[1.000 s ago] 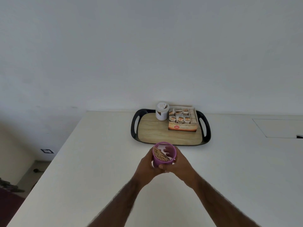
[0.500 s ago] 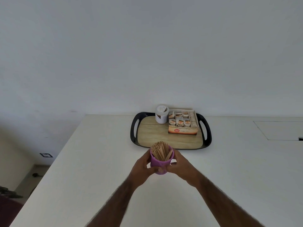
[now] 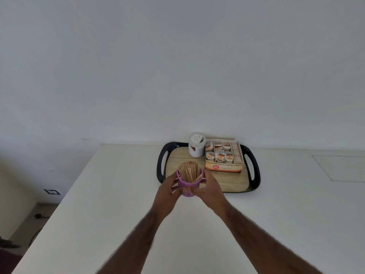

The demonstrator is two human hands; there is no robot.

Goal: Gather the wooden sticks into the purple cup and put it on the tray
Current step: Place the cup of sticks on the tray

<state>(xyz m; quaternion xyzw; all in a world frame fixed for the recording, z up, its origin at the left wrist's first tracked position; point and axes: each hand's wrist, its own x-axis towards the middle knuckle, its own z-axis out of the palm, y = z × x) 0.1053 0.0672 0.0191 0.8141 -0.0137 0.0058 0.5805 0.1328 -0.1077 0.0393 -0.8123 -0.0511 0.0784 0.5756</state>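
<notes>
A cream counter fills the lower half of the view, its far edge meeting a plain white wall. At 3 o'clock a rectangular panel outline is cut into the counter. Off the counter's left edge, at 8 o'clock, lies a grey floor with a dark cable, and a small dark plate is set low in the wall.

Both hands wrap the cup at centre: the left hand grips its left side, the right hand its right. The sticks stand upright in the cup, packed tight. The cup is at the tray's near left edge; whether it touches the tray cannot be told.

On the tray, a white jar stands at 12 o'clock from the cup, and an open box of sachets at 1 o'clock
</notes>
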